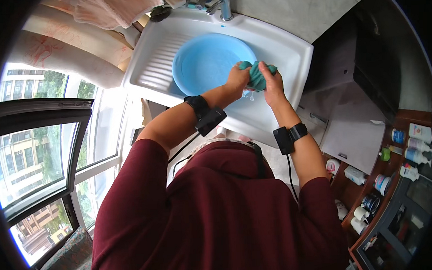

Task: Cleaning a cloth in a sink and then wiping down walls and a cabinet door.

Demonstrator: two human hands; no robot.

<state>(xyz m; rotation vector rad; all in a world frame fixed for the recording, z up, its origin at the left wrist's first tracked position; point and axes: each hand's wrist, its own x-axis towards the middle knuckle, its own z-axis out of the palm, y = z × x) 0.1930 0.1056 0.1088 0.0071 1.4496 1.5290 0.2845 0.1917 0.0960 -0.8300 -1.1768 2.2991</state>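
Observation:
A wet, twisted green cloth is bunched between both of my hands. My left hand grips its left end, and my right hand clasps the other end with the thumb laid over the top. Water drips from the cloth's underside. Both hands are above the right rim of a light blue plastic basin, which holds some water. The basin stands in a white laundry sink, partly over its ribbed washboard.
A chrome faucet rises behind the basin. A bar of soap and a dark scrub brush sit at the sink's back left corner. Curtains and an open window are on the left. At right, shelves hold several bottles.

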